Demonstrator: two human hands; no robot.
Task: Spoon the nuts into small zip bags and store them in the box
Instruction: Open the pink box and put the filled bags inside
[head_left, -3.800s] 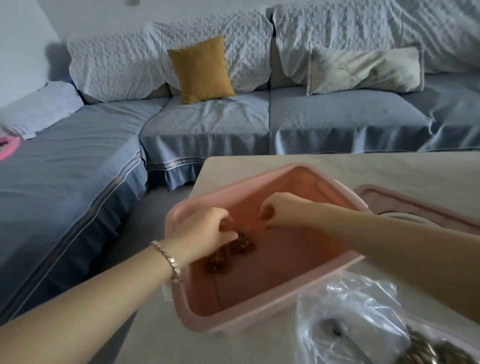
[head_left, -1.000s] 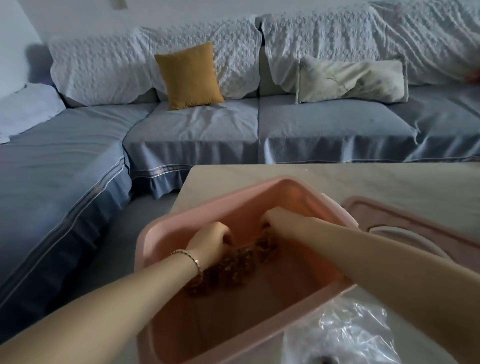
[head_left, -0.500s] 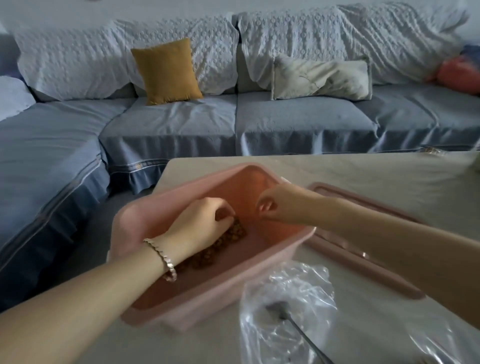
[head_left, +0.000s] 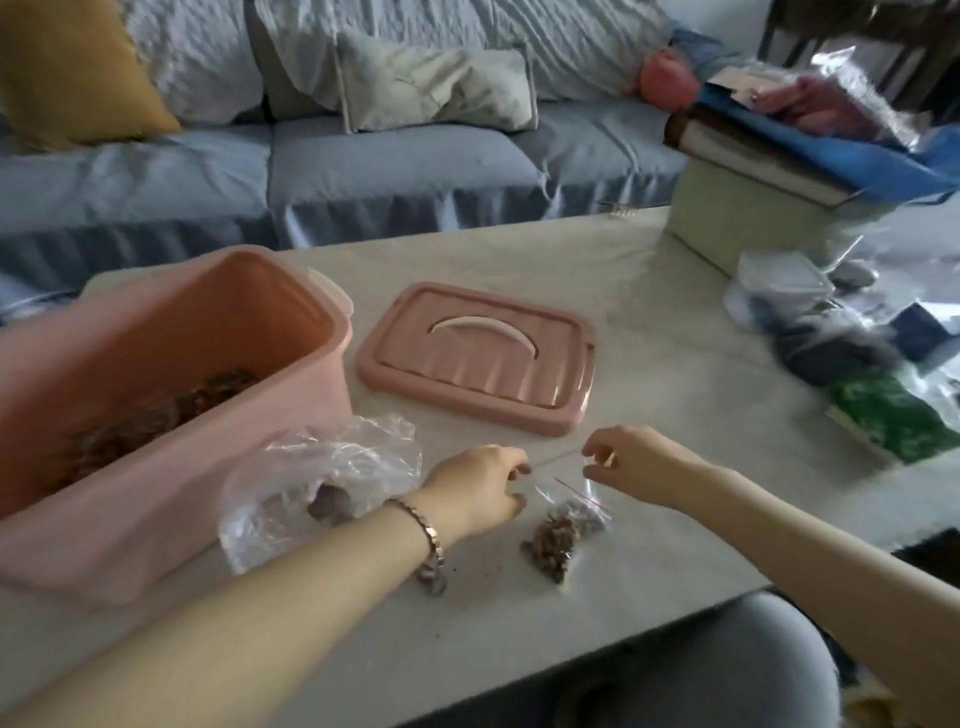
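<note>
My left hand (head_left: 478, 488) and my right hand (head_left: 631, 462) hover just above the table, each pinching one end of the thin red zip edge of a small clear zip bag (head_left: 556, 458); the rest of that bag is barely visible. Right below it, a small zip bag filled with brown nuts (head_left: 558, 535) lies on the table. The open pink box (head_left: 291, 353) stands at the left with brown nut bags (head_left: 208, 395) on its floor. A crumpled big clear plastic bag (head_left: 332, 462) lies against the box, under my left forearm. I see no spoon.
The pink lid (head_left: 475, 358) lies flat beyond my hands. At the far right stand a pale green box (head_left: 727, 218) under blue cloth, a heap of plastic bags (head_left: 810, 322) and a green packet (head_left: 888, 410). The table's front edge (head_left: 597, 649) runs over my knee. A grey sofa sits behind.
Both hands have come out of the pink box and moved right over the table. They now pinch a small zip bag between them. The view has swung right.
</note>
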